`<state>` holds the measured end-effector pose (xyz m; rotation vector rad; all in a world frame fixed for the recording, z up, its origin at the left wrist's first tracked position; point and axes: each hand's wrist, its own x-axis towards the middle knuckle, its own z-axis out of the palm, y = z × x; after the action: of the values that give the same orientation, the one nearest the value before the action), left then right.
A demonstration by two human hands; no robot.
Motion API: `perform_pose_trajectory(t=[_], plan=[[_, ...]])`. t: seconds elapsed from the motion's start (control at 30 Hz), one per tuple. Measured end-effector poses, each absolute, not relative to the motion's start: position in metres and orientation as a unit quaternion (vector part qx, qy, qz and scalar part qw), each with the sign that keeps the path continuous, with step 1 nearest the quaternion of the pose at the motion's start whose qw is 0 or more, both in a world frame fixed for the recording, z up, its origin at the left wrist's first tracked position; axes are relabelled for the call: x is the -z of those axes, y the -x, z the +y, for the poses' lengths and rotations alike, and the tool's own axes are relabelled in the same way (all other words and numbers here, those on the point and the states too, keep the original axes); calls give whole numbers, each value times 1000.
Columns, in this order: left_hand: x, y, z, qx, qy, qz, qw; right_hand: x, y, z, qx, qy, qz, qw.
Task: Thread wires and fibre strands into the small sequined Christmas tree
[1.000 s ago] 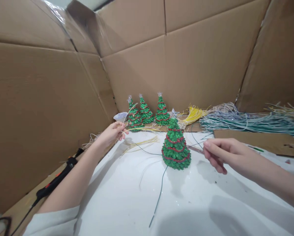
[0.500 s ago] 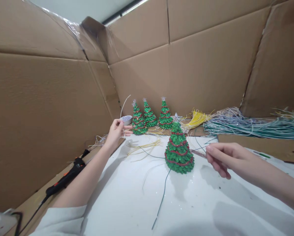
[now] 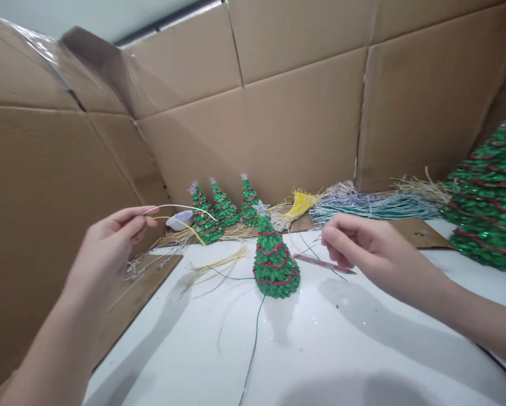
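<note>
My left hand (image 3: 105, 248) is raised at the left, fingers pinched on thin pale and yellow strands (image 3: 181, 217) that arc toward the small trees. My right hand (image 3: 363, 254) hovers right of a small green glittery cone tree (image 3: 274, 256) with red garland and a silver star; its fingers are curled around a thin reddish stick (image 3: 324, 263) pointing at the tree. A dark green wire (image 3: 253, 344) trails from the tree's base toward me over the white table (image 3: 329, 349).
Three small green trees (image 3: 223, 206) stand at the back by the cardboard wall (image 3: 278, 124), beside a small clear cup (image 3: 180, 220). Bundles of yellow (image 3: 297, 203) and green-white strands (image 3: 371, 204) lie at the back. A larger green tree (image 3: 487, 208) stands at the right.
My left hand lifted away from the cup area toward me, drawing strands up with it. The view swung right, revealing the large tree and hiding the black tool.
</note>
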<state>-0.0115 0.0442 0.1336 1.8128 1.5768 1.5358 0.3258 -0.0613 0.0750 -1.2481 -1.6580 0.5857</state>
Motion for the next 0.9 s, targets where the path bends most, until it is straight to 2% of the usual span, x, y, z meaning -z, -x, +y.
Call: perform_pose_trajectory(t=[0.13,0.2,0.27,0.4,0.5,0.57,0.67,0.8,0.9], plan=[[-131,-23,5,-466,-701,527,116,-82,-323,-77,-140,517,-688,490],[-118,-46,-16,-429,-763,482,44,-80,-320,-82,-147,511,-709,463],[-101,-67,-33,-379,-822,424,17,-75,-315,-85,-181,503,-737,414],[-72,-95,-52,-353,-881,309,60,-66,-304,-89,-270,484,-781,288],[-66,-102,-55,-339,-894,277,91,-68,-298,-90,-381,467,-767,223],[-68,-102,-52,-334,-896,277,94,-72,-297,-87,-419,474,-743,221],[-71,-99,-45,-307,-894,312,98,-77,-305,-80,-361,517,-731,261],[-71,-97,-38,-266,-884,359,140,-90,-328,-67,-322,535,-748,225],[-69,-100,-38,-231,-888,363,160,-116,-353,-56,-299,515,-768,235]])
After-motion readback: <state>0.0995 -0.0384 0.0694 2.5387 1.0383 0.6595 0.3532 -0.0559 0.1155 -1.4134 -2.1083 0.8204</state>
